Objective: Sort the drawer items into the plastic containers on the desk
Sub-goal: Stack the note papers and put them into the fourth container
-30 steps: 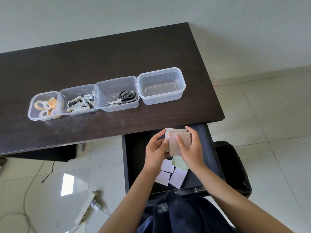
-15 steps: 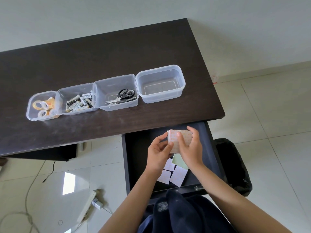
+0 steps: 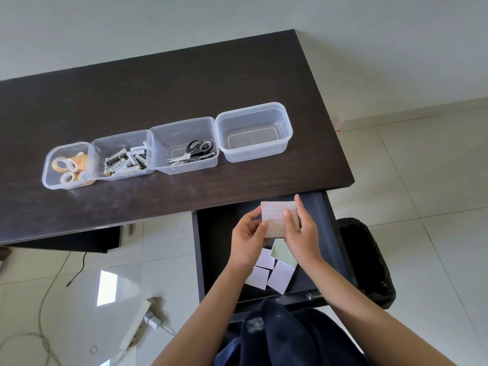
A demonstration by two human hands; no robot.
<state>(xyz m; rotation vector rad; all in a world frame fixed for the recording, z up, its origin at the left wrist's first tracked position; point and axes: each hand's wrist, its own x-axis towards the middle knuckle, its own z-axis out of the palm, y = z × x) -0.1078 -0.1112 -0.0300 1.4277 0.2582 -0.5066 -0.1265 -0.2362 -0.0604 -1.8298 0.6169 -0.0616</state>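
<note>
Above the open dark drawer (image 3: 219, 233) I hold a pale patterned note pad stack (image 3: 276, 216) between my left hand (image 3: 248, 237) and my right hand (image 3: 299, 233). Loose pads (image 3: 280, 278) and a green pad (image 3: 282, 253) lie in the drawer below. On the dark desk (image 3: 158, 83) a row of clear containers stands: one with tape rolls (image 3: 69, 165), one with batteries (image 3: 124, 158), one with scissors (image 3: 194, 151), and an empty container (image 3: 253, 112) at the right end.
A black bin (image 3: 369, 262) stands right of the drawer. On the tiled floor at the left lie a white power strip (image 3: 138, 320) and cables (image 3: 39, 307). Dark clothing (image 3: 277, 336) fills the bottom middle.
Both hands tilted and squared the pad stack, keeping it above the drawer; the view shifted slightly.
</note>
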